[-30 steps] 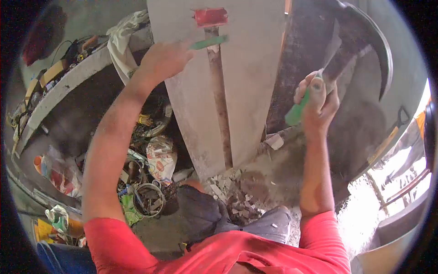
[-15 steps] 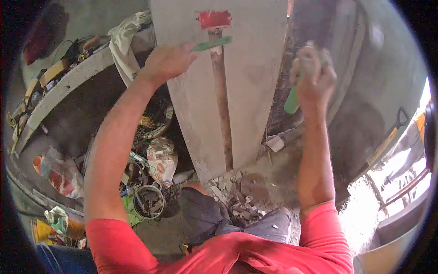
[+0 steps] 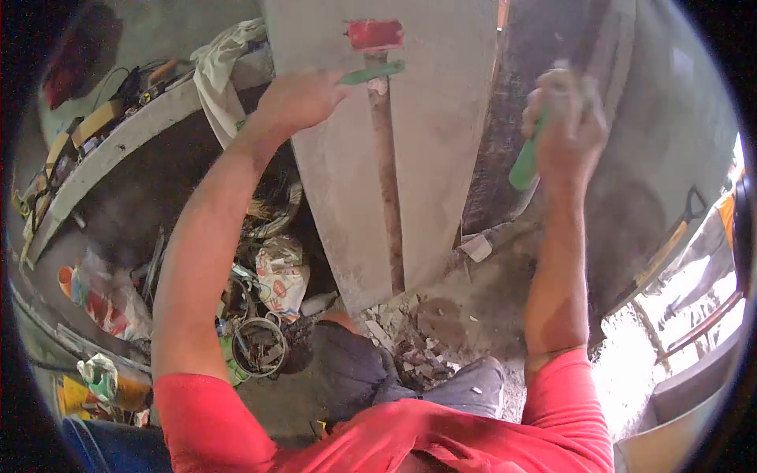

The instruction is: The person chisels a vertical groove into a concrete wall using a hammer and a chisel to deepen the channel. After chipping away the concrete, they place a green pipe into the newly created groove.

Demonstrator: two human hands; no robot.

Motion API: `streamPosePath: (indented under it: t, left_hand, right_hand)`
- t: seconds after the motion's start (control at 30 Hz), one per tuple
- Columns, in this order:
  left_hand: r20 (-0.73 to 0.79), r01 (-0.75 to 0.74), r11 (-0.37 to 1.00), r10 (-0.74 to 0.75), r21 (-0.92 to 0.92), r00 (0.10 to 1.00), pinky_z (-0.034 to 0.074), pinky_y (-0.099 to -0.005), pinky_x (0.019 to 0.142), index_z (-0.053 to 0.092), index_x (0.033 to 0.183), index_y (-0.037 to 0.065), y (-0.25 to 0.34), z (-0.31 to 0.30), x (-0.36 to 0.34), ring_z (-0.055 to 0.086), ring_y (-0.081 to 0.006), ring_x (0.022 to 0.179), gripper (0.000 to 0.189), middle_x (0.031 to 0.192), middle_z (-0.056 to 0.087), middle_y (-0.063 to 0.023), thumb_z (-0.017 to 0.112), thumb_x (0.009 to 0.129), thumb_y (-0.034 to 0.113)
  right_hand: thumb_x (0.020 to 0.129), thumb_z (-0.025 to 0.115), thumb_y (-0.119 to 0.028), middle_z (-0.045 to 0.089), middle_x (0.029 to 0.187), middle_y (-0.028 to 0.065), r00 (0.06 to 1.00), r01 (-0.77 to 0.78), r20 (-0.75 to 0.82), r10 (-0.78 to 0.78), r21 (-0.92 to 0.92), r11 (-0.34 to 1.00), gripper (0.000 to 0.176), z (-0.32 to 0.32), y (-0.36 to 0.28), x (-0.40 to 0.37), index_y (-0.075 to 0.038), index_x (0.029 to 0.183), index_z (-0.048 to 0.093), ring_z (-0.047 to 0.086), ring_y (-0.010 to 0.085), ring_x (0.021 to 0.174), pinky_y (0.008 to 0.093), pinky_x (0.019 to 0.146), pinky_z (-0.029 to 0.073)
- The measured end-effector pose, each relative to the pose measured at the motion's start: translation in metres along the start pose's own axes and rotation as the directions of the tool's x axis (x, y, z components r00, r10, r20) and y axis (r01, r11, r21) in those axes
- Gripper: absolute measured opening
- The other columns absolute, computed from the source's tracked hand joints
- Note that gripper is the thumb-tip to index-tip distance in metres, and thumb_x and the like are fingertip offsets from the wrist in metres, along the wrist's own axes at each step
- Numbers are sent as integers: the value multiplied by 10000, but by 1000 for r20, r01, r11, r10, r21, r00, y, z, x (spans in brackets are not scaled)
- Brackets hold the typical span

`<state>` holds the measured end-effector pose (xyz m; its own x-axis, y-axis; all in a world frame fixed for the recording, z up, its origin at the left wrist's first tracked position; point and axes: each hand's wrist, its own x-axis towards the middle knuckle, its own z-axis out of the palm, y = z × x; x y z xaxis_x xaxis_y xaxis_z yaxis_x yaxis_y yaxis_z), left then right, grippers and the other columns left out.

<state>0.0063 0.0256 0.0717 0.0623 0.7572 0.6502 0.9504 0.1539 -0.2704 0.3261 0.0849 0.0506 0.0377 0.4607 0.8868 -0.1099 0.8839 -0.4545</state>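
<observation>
My left hand (image 3: 301, 102) is closed around a tool with a green handle (image 3: 372, 72), which juts out to the right across the top of a vertical groove (image 3: 384, 173) in the grey wall column. Just above it, a red electrical box (image 3: 374, 35) is set into the column. My right hand (image 3: 568, 126), blurred by motion, is raised right of the column and grips another green-handled tool (image 3: 523, 167). The handle end points down below the fist. The working ends of both tools cannot be made out.
Broken rubble (image 3: 410, 339) lies at the column's foot, close to my knees. On the left are a bucket (image 3: 259, 347) of debris, a printed plastic bag (image 3: 281, 277) and a curved ledge (image 3: 134, 142) bearing tools and a cloth. A shovel (image 3: 670, 244) leans at right.
My right hand has moved to the right with its green-handled tool, away from the column. My left hand stays by the groove; the view has shifted slightly.
</observation>
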Motion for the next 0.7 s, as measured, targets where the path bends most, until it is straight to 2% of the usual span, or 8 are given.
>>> streamPosePath:
  t: [0.07, 0.13, 0.2, 0.23, 0.33, 0.4, 0.53, 0.7]
  left_hand:
    - [13, -9, 1000, 9, 9, 1000, 535, -504, 809, 629, 1174, 81, -1, -2, -1, 662, -384, 952, 361, 993, 694, -196, 513, 978, 361]
    - [34, -23, 1000, 22, 14, 999, 533, -506, 818, 634, 1162, 78, 4, -7, -5, 663, -383, 955, 354, 997, 693, -200, 517, 975, 356]
    - [94, 37, 999, -38, 4, 995, 528, -510, 837, 643, 1139, 68, 11, -15, -7, 666, -383, 958, 350, 1008, 691, -210, 516, 974, 351]
    - [94, 26, 1000, -27, 9, 995, 528, -510, 837, 643, 1139, 68, 12, -11, -9, 666, -383, 958, 350, 1008, 691, -210, 516, 974, 351]
    - [-59, -41, 996, 46, 83, 997, 525, -513, 851, 644, 1121, 59, -1, 13, -4, 663, -382, 977, 358, 1024, 687, -217, 520, 970, 358]
    - [212, 30, 995, -50, 97, 976, 532, -516, 867, 577, 1306, 112, -13, 21, 8, 642, -413, 1058, 439, 1160, 660, -214, 442, 1016, 413]
    - [47, 37, 998, -34, -47, 998, 513, -498, 866, 656, 1129, 81, -18, 16, 25, 646, -384, 1023, 350, 1064, 686, -200, 530, 957, 359]
    - [310, -358, 929, 316, 88, 896, 502, -508, 891, 682, 1117, 135, 47, -18, 1, 630, -411, 1048, 319, 1140, 674, -182, 515, 964, 359]
  right_hand:
    - [992, 523, -201, 558, 682, 46, 977, 173, -163, -138, 227, 958, 191, 14, -10, -7, -51, 931, 624, 564, 131, 616, 283, 561, 470]
    - [976, 551, -222, 611, 732, 62, 945, 294, -108, -309, -135, 946, 219, 31, 114, -22, -26, 992, 647, 600, 139, 681, 287, 615, 491]
    - [926, 629, -379, 721, 894, 162, 916, -41, 282, 284, -641, 767, 394, 53, 125, -30, 1, 1021, 675, 694, 235, 839, 383, 722, 533]
    - [926, 629, -379, 721, 894, 162, 919, -50, 271, 286, -639, 767, 394, 47, 121, -34, 1, 1021, 675, 694, 235, 839, 383, 722, 533]
    - [927, 635, -405, 719, 957, 204, 938, -146, 211, 274, -476, 867, 431, 25, 94, -25, 2, 1063, 676, 701, 239, 899, 389, 756, 528]
    - [927, 641, -421, 713, 888, 185, 968, -184, 118, 222, -266, 946, 449, 9, 77, -15, 1, 1077, 673, 686, 232, 850, 386, 749, 526]
    - [963, 617, -378, 523, 665, -1, 993, -112, -21, 112, 5, 994, 356, -6, 0, 17, -22, 972, 619, 501, 73, 537, 247, 470, 385]
    - [977, 609, -349, 523, 658, 3, 984, -178, 16, 178, 56, 982, 314, -25, -34, 8, -37, 940, 588, 481, 75, 519, 235, 464, 371]
